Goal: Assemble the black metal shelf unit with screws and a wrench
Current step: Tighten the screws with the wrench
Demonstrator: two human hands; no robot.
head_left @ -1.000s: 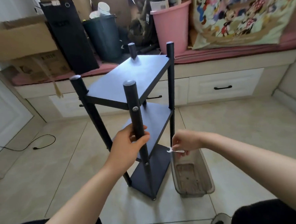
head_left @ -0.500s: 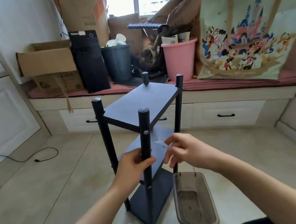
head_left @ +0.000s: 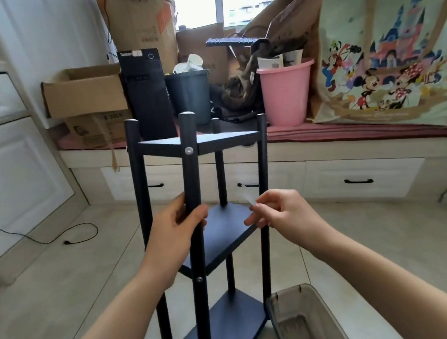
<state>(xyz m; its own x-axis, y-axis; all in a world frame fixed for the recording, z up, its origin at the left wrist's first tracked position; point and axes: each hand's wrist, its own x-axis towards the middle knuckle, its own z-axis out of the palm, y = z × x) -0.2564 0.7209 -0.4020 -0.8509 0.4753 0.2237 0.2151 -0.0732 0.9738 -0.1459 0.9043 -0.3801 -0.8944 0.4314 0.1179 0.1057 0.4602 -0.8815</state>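
Black shelf unit (head_left: 197,147) stands upright on the floor, near centre. Left hand (head_left: 175,231) grips its near post; right hand (head_left: 280,213) pinches a small pale blurred item (head_left: 249,198) beside the middle shelf. Brown tray (head_left: 304,319) at near right.

One shelf unit (head_left: 210,222): four posts (head_left: 192,197), three boards (head_left: 229,232), two screws (head_left: 188,150) visible on front post. Two hands: left (head_left: 177,228), right (head_left: 280,213). One tray (head_left: 302,319) on floor. Two buckets: pink (head_left: 285,92), dark (head_left: 189,98). Three drawer handles (head_left: 358,181). One cartoon bag (head_left: 388,51). One cable (head_left: 51,237).
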